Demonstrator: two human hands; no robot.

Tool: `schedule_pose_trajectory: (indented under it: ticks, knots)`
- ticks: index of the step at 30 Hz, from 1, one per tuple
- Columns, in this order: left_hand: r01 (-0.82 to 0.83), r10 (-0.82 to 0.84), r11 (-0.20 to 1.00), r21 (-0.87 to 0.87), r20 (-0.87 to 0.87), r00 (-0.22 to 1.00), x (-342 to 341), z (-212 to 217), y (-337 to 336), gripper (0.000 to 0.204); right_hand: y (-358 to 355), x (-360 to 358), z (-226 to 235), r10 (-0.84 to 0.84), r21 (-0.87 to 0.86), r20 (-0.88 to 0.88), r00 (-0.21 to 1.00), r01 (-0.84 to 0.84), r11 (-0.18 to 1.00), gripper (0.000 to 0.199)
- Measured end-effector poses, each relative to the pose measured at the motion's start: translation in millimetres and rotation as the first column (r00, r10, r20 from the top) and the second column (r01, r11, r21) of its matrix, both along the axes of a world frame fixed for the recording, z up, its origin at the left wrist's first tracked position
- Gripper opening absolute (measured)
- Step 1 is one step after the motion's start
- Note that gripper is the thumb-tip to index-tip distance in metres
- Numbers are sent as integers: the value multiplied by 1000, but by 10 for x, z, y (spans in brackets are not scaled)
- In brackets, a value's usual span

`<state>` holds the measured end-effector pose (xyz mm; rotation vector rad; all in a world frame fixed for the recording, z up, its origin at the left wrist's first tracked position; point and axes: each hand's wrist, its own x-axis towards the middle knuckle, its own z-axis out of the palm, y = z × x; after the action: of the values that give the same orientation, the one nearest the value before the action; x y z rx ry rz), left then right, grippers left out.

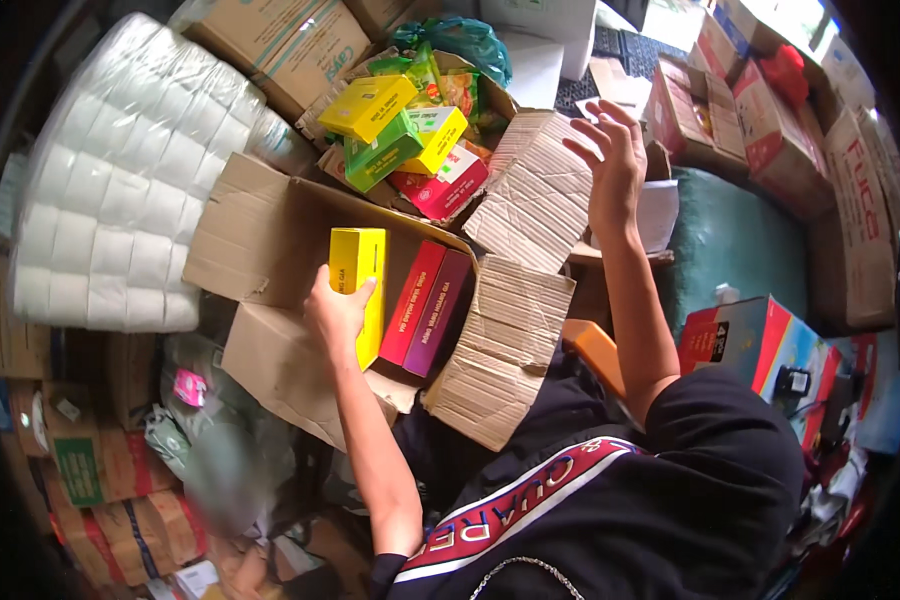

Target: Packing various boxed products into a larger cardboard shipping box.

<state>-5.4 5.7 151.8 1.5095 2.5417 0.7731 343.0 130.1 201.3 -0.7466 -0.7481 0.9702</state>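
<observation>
My left hand (337, 312) grips a yellow box (359, 270) standing upright inside an open cardboard carton (260, 235). Beside it in the carton stand a red box (411, 300) and a purple box (439, 310). My right hand (613, 165) is raised with fingers spread, empty, hovering by a corrugated flap (540, 190) of the farther carton. That farther carton holds loose yellow (368, 106), green (383, 152) and red (440, 183) boxes piled at angles.
A big wrapped pack of white paper rolls (130, 180) lies at the left. Cardboard cartons (780, 130) crowd the right and far side. A red and blue box (760, 345) stands at right. Flattened cartons and bags (120, 480) fill the lower left.
</observation>
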Motion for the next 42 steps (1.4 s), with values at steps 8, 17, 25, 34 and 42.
schedule_pose_trajectory:
  ticks: [8,17,25,34,42]
  knots:
    - [200,-189,920,-337,66,980,-58,-19,310,57,-243,484,-1135,-452,-43,264,852,479,877,32]
    - [353,-322,869,-346,146,935,-37,-310,508,56,-301,865,-1606,-527,52,679,511,683,729,29]
    - [297,-274,846,-442,118,954,-75,-568,667,71,-266,655,-1838,-297,-113,639,709,469,876,30]
    - [325,-186,862,-390,352,917,-116,-907,582,71,-358,465,-2476,-331,-271,588,738,566,779,31]
    - [308,-201,918,-248,380,903,31,-1135,371,74,-275,582,-2227,175,-562,312,934,33,826,35]
